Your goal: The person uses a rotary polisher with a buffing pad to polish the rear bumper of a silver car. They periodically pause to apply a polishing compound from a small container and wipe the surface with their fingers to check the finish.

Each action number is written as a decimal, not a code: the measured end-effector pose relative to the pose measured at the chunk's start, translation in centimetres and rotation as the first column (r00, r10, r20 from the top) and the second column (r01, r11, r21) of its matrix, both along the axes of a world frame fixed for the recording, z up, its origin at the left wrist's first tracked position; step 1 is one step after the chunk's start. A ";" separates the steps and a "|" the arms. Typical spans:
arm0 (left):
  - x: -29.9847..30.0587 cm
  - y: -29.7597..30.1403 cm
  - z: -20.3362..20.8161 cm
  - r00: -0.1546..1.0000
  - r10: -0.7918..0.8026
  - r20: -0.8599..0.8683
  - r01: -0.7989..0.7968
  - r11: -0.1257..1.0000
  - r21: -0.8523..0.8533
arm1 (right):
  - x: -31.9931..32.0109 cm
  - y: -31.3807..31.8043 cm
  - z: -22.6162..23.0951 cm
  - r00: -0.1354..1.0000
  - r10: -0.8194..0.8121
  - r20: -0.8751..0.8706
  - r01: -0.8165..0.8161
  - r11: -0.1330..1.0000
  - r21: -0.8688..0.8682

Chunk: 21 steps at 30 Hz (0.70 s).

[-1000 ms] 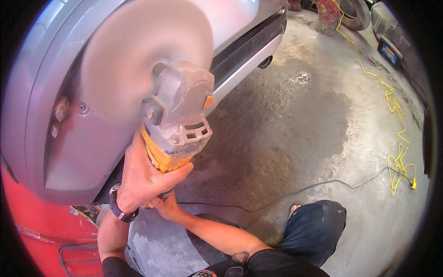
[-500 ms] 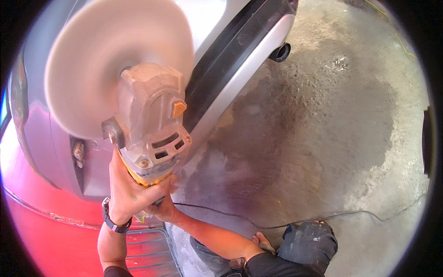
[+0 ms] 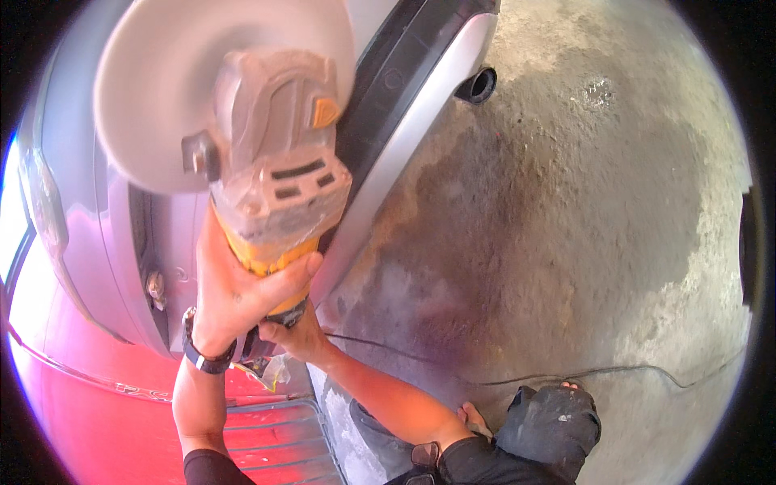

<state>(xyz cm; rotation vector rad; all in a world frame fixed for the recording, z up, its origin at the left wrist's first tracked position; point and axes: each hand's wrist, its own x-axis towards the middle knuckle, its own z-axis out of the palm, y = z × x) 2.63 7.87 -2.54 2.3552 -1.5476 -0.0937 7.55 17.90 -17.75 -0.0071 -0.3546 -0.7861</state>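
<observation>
Both hands hold a dusty yellow and grey power polisher (image 3: 279, 174) with a large round pale pad (image 3: 153, 105), blurred as if spinning. The pad is over or against the car's silver-grey rear bodywork (image 3: 77, 153); whether it touches cannot be told. My left hand (image 3: 238, 295), with a dark watch on its wrist, wraps round the yellow body behind the grey head. Behind it, my right hand (image 3: 301, 333) is closed on the rear handle, partly hidden by the tool and my left hand.
A black and silver bumper (image 3: 396, 113) runs beside the tool, with a dark exhaust pipe (image 3: 478, 86) under it. A black cord (image 3: 566, 376) crosses the stained concrete floor (image 3: 606, 226). Red bodywork (image 3: 89, 380) and a ridged grey panel (image 3: 279, 440) lie at lower left.
The polisher, pad and both hands have shifted upward in view, showing more of the yellow body. The camera view has moved slightly too. Both hands keep their hold.
</observation>
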 end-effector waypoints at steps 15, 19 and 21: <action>1.5 7.7 -0.6 0.997 0.031 0.068 -0.034 0.998 0.052 | 1.4 9.1 -0.6 0.994 0.107 0.026 -0.107 0.994 0.008; 2.1 11.1 -0.9 0.991 0.089 0.103 -0.100 0.990 0.102 | 2.0 13.0 -1.0 0.996 0.093 -0.003 -0.093 0.995 0.029; 2.5 12.9 -1.2 0.987 0.131 0.089 -0.138 0.987 0.087 | 2.7 15.0 -1.4 0.996 0.090 -0.003 -0.090 0.996 0.003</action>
